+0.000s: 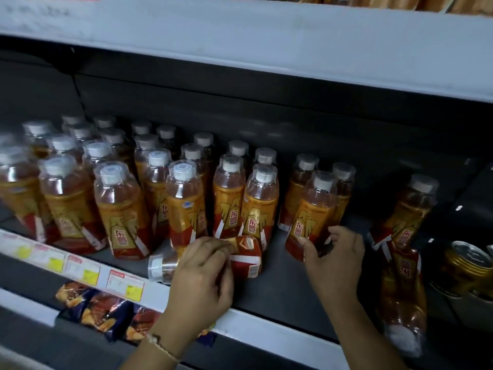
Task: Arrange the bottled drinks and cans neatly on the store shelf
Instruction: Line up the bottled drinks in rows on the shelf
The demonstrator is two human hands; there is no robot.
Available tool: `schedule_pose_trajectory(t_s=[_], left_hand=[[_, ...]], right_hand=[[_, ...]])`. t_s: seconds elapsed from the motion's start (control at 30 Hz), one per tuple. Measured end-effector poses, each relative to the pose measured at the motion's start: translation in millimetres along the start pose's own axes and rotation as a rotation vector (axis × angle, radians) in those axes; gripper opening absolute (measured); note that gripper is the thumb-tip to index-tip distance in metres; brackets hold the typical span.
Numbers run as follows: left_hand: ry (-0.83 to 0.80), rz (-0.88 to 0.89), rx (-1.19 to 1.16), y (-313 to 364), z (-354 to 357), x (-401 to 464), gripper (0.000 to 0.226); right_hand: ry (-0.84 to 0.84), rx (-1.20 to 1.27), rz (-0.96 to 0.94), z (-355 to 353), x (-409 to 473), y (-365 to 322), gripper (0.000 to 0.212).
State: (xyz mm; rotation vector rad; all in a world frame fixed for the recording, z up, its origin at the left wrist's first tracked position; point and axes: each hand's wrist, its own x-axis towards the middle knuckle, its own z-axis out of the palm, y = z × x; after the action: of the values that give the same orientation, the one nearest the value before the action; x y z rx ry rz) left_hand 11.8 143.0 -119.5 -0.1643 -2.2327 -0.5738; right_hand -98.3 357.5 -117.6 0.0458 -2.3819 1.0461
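The left hand [202, 273] is curling its fingers over a fallen bottle [213, 259] that is lying on its side on the shelf [280, 287], cap pointing left, just in front of the standing rows. The right hand [334, 259] is pinching the base of an upright bottle [310, 214] beyond its fingertips. To its right another toppled bottle [402, 295] is lying. Full and fairly heavy, with slick labels and round sides, these are probably rolling easily; gripping around the waist looks safest.
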Motion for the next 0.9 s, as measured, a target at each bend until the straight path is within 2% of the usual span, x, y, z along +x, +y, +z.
schedule_pose_trajectory(t_s=[0.13, 0.2, 0.27, 0.37, 0.47, 0.53, 0.67, 0.77, 0.9], left_hand=[[-0.063, -0.017, 0.044, -11.1, -8.9, -4.3, 0.031], [-0.107, -0.012, 0.074, -15.1, -12.4, -8.1, 0.034], [-0.142, 0.006, 0.089, -19.4, -18.1, -13.3, 0.037], [-0.154, 0.009, 0.088, -28.0, -28.4, -20.5, 0.039], [-0.135, -0.025, 0.087, -39.3, -39.3, -26.3, 0.041], [-0.124, -0.049, 0.087, -46.4, -45.7, -30.9, 0.041], [-0.118, -0.097, 0.060, -58.8, -53.6, -42.5, 0.041], [-0.103, -0.128, 0.012, -63.4, -53.5, -51.2, 0.043], [-0.052, -0.218, -0.071, -61.2, -51.5, -57.4, 0.049]], right_hand=[[0.080, -0.069, -0.180, -0.8, -1.5, -0.8, 0.038], [0.115, -0.014, -0.335, -2.7, -5.4, -5.1, 0.027], [0.070, 0.085, -0.505, -3.5, -14.4, -20.5, 0.019], [-0.275, 0.140, -0.624, 1.0, -28.4, -61.9, 0.030], [-0.605, -0.010, -0.764, 15.9, -36.8, -95.0, 0.049], [-0.747, -0.174, -0.778, 26.1, -39.0, -109.0, 0.063], [-0.866, -0.420, -0.727, 40.9, -39.2, -122.6, 0.083], [-0.869, -0.464, -0.711, 45.3, -39.5, -126.3, 0.087], [-0.872, -0.382, -0.644, 42.9, -43.2, -130.8, 0.087]])
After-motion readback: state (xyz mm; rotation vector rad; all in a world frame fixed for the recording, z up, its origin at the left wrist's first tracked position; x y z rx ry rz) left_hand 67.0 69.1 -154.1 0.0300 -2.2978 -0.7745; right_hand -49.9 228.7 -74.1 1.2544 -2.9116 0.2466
